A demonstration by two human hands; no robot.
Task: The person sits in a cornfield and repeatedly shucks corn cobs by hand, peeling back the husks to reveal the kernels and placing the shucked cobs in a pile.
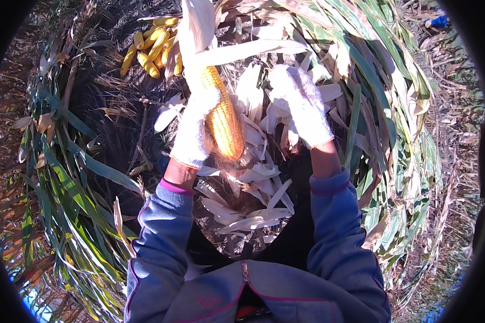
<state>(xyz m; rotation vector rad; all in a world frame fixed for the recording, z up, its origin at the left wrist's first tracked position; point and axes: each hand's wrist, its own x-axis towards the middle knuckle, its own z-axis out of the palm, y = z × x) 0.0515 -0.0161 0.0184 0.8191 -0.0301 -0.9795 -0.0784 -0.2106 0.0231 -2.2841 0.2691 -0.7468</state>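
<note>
My left hand (196, 125), in a white knit glove, grips a yellow ear of corn (225, 125) near its middle. Pale husk leaves (198, 30) are still attached at the ear's far end and spread away from me. To the right, my right hand (301, 105), in a matching glove, is apart from the ear, over loose husks. Glare hides its fingers, so I cannot tell whether they hold a husk. Torn husks (258, 218) and brown corn silk lie on the ground between my arms.
Several bare yellow ears (155, 44) are piled at the upper left. Cut green and dry corn stalks with leaves (392, 121) lie along the right, and more green leaves (85, 202) along the left. Dry stubble covers the soil. A small blue thing (439, 21) is at the far upper right.
</note>
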